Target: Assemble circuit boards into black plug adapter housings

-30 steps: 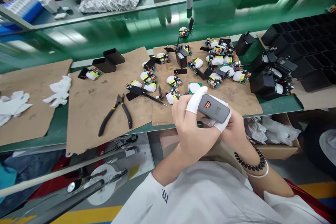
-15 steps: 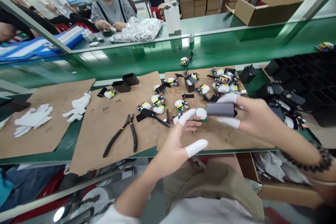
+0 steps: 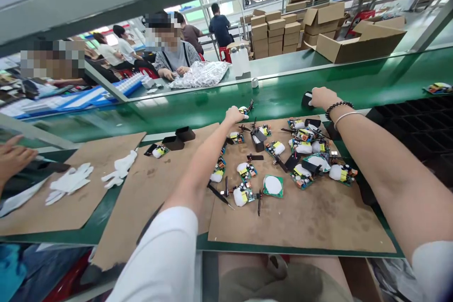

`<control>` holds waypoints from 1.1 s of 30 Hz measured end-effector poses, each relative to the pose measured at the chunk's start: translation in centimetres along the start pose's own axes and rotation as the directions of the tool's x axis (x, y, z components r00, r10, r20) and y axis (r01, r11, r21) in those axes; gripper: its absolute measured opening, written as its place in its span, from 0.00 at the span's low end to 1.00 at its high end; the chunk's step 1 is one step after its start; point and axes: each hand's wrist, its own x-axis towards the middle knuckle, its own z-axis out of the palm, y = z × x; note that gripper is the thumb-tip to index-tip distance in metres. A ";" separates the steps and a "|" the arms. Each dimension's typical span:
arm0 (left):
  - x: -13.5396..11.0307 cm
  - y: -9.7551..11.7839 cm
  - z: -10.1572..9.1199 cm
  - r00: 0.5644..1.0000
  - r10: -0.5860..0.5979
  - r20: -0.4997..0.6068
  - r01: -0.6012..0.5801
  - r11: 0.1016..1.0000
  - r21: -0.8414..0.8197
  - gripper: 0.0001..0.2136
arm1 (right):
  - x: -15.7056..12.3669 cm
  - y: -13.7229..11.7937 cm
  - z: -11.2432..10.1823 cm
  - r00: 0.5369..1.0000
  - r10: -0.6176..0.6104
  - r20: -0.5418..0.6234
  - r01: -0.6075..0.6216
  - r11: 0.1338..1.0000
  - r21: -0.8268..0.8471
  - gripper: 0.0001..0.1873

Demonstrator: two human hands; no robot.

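Observation:
My left hand reaches to the near edge of the green belt, its fingers closed at a small circuit board with yellow and white parts. A white finger cot shows on it; the far fingers are hidden. Farther right, my right hand is closed on a black plastic case at the belt, with something pale at its opening. On the brown cardboard mat below lie several circuit boards with white blobs, among them a green board with a white round patch.
Stacked black cases stand at the right. White gloves lie on the left cardboard, near a co-worker's hand. Two open black cases sit at the mat's back edge. An open carton rests beyond the belt.
Both hands have moved from over the mat out to the belt, the right one carrying the black case away to the far side. The view has tilted upward.

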 end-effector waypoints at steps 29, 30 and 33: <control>-34.0 8.0 8.9 0.963 0.265 0.043 -0.268 0.956 0.119 0.19 | -42.4 -0.6 5.9 0.916 0.390 -0.094 -0.139 0.527 0.838 0.20; -34.2 8.2 9.5 0.961 0.268 0.072 -0.274 0.957 0.093 0.18 | -42.3 -0.2 6.3 0.907 0.398 -0.139 -0.154 0.619 0.770 0.22; -34.6 7.0 8.6 0.934 0.323 0.151 -0.329 0.944 0.017 0.13 | -41.5 0.0 6.8 0.905 0.353 -0.236 -0.177 0.819 0.546 0.30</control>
